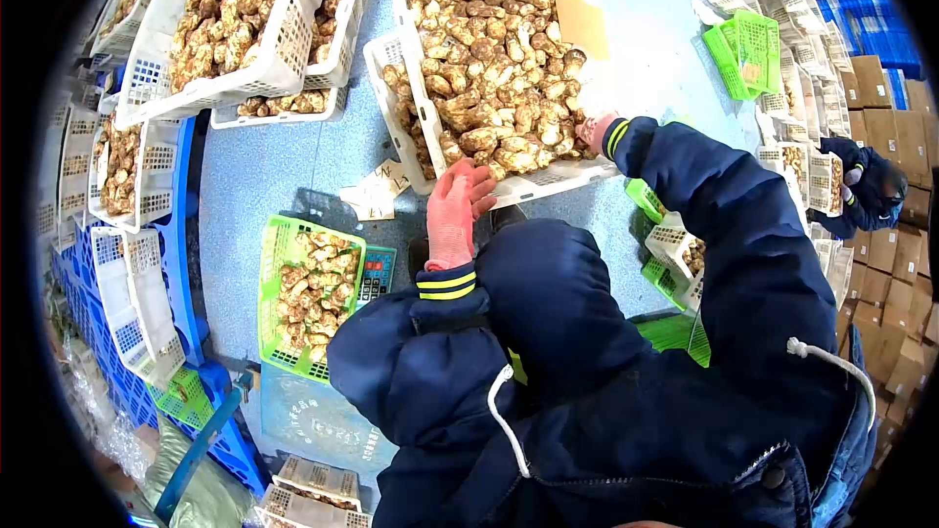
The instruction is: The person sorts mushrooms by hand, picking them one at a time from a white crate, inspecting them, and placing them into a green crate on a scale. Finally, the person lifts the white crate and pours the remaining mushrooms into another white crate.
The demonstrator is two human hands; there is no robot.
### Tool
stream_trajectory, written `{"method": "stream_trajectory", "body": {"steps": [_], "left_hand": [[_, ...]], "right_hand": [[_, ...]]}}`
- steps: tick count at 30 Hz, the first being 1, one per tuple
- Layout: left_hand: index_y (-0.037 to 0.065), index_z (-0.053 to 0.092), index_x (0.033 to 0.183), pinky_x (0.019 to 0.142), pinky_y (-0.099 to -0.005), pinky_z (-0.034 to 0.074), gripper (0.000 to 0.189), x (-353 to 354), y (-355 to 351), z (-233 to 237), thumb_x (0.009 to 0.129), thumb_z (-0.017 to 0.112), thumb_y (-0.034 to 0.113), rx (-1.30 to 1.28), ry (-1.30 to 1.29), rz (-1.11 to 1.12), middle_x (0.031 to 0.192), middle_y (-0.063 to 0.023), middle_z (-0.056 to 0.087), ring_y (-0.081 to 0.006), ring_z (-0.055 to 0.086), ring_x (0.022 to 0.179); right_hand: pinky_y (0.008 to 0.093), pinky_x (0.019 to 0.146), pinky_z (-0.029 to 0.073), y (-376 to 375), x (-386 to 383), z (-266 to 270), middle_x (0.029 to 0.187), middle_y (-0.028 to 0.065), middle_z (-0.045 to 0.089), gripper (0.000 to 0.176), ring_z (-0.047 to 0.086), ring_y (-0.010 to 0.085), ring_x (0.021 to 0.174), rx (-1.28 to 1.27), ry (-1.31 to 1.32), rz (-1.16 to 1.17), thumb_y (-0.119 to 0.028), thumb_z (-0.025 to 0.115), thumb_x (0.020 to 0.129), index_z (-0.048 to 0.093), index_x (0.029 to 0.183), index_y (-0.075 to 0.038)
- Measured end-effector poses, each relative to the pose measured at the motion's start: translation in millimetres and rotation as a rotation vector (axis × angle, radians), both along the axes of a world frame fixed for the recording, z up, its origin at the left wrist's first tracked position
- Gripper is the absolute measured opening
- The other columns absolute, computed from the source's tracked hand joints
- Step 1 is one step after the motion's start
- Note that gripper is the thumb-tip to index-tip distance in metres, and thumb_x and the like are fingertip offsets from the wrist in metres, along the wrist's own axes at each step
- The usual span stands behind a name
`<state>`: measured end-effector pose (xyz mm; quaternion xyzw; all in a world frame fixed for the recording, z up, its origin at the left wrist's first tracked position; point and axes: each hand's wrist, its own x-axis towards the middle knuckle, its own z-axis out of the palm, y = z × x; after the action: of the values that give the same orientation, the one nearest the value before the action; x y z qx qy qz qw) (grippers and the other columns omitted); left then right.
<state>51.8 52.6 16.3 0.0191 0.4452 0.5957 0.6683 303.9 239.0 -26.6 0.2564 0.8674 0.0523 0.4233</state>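
Observation:
A white perforated crate (528, 188) heaped with brown-and-cream mushrooms (504, 68) stands in front of me, tilted over a second white crate (383, 51). My left hand (456, 207), in a pink knit glove, is at the crate's near left corner. Its fingers are extended and apart, with nothing visible in them. At the crate's right side, my right hand (597, 130), gloved alike, reaches against the mushrooms. Its fingertips are mostly hidden, so I cannot make out a grip. A piece of brown cardboard (583, 27) lies on the pile's far right.
To the left, a green basket (267, 284) of mushrooms sits on a scale with a keypad (377, 274). Paper scraps (377, 192) lie on the blue floor. Mushroom crates (137, 103) stack up at left. Green baskets (743, 54) and another person (866, 186) are at right.

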Motion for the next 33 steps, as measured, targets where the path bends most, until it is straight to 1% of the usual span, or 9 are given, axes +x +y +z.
{"method": "stream_trajectory", "body": {"steps": [4,10,16,18,20,21,25,30,33], "left_hand": [[-0.001,0.044,0.116,0.065,-0.0307,0.052,0.036,1,2,3,0.088,0.050,0.021,-0.017,0.040,-0.011,0.100,-0.0169,0.057,-0.0223,0.061,0.079],[-0.001,0.045,0.115,0.065,-0.0286,0.051,0.036,0,2,2,0.088,0.050,0.022,-0.012,0.034,-0.022,0.098,-0.0147,0.058,-0.0206,0.060,0.080],[-0.001,0.045,0.114,0.062,-0.0266,0.051,0.036,0,2,4,0.088,0.050,0.024,-0.070,0.059,0.004,0.098,-0.0137,0.057,-0.0176,0.059,0.078],[-0.001,0.046,0.113,0.062,-0.0265,0.052,0.036,-3,2,2,0.088,0.050,0.025,-0.042,0.028,-0.008,0.099,-0.0138,0.056,-0.0173,0.059,0.079],[0.000,0.047,0.112,0.061,-0.0266,0.052,0.035,-2,3,3,0.088,0.050,0.025,0.022,-0.053,0.017,0.099,-0.0134,0.056,-0.0173,0.059,0.080],[0.001,0.047,0.112,0.061,-0.0266,0.052,0.034,0,6,4,0.088,0.050,0.024,-0.024,-0.013,0.022,0.097,-0.0124,0.057,-0.0173,0.059,0.079],[0.001,0.046,0.112,0.061,-0.0274,0.053,0.032,0,7,3,0.088,0.049,0.023,-0.011,-0.040,0.050,0.095,-0.0112,0.058,-0.0177,0.060,0.077],[0.000,0.047,0.112,0.061,-0.0285,0.053,0.033,0,6,-3,0.088,0.050,0.023,0.020,-0.057,0.068,0.096,-0.0122,0.059,-0.0192,0.061,0.078],[0.000,0.047,0.112,0.062,-0.0296,0.053,0.033,2,11,-3,0.088,0.050,0.023,0.030,-0.056,0.077,0.097,-0.0135,0.059,-0.0207,0.061,0.079]], "right_hand": [[0.0392,0.077,0.045,2,6,19,0.085,0.0147,0.062,0.032,0.059,0.0292,0.087,-0.064,0.281,-0.048,-0.024,0.055,0.074,0.056,0.104,-0.013],[0.0235,0.050,0.044,8,-26,71,0.075,0.0021,0.061,0.028,0.053,0.0090,0.058,-0.932,0.951,-1.213,-0.017,0.057,0.082,0.056,0.108,-0.006],[0.0355,0.081,0.045,52,-41,44,0.093,0.0119,0.063,0.030,0.058,0.0272,0.091,-0.060,0.372,-0.575,-0.022,0.050,0.076,0.060,0.104,-0.018],[0.0361,0.075,0.047,64,-35,34,0.090,0.0119,0.063,0.034,0.061,0.0263,0.082,0.068,0.678,-0.544,-0.016,0.046,0.078,0.055,0.111,-0.017],[0.0360,0.070,0.049,79,-32,23,0.091,0.0137,0.063,0.040,0.062,0.0257,0.072,-0.076,0.674,-0.878,-0.013,0.044,0.078,0.052,0.116,-0.018],[0.0359,0.065,0.050,78,-33,19,0.093,0.0158,0.062,0.043,0.062,0.0256,0.064,-0.060,0.640,-0.839,-0.011,0.042,0.077,0.050,0.118,-0.018],[0.0357,0.086,0.043,53,-61,22,0.110,0.0202,0.055,0.047,0.052,0.0293,0.106,0.134,0.322,-0.639,-0.008,0.047,0.071,0.050,0.117,-0.012],[0.0360,0.079,0.045,29,-66,61,0.096,0.0167,0.061,0.033,0.057,0.0274,0.095,-0.448,-0.227,-0.498,-0.007,0.048,0.068,0.061,0.099,-0.011],[0.0391,0.071,0.046,35,-51,40,0.094,0.0114,0.062,0.023,0.059,0.0243,0.089,-0.048,0.358,-0.257,-0.018,0.051,0.073,0.060,0.092,-0.009]]}}
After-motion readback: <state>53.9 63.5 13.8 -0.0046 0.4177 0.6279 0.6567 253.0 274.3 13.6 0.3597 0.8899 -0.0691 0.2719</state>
